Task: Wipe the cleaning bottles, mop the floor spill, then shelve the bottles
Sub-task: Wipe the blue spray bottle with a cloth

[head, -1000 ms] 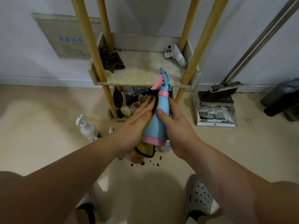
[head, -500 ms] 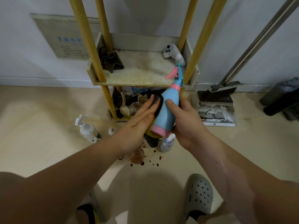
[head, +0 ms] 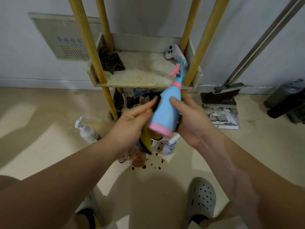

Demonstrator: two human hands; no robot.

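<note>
My right hand point(head: 189, 119) grips a light blue spray bottle point(head: 165, 111) with a pink base and pink trigger, tilted with its nozzle toward the shelf's right post. My left hand point(head: 132, 123) presses a yellow cloth with a black edge point(head: 146, 138) against the bottle's left side, fingers fairly straight. On the floor below stand a white pump bottle point(head: 85, 131) and a small white spray bottle point(head: 170, 144), both speckled brown. A third bottle point(head: 154, 142) is mostly hidden behind the cloth. A brown spill point(head: 140, 158) with scattered drops lies beneath my hands.
A wooden-post shelf unit point(head: 142, 75) stands against the wall, holding a dark rag point(head: 110, 61) and a white handle-shaped object point(head: 175, 52). Its lower tier is cluttered. A dustpan with a long handle point(head: 221, 103) and dark containers point(head: 287, 100) sit at right. My grey clog point(head: 201, 197) is below.
The blue bottle has tilted and moved right and up, its nozzle now by the shelf's right post. My left hand with the cloth has stayed against its side.
</note>
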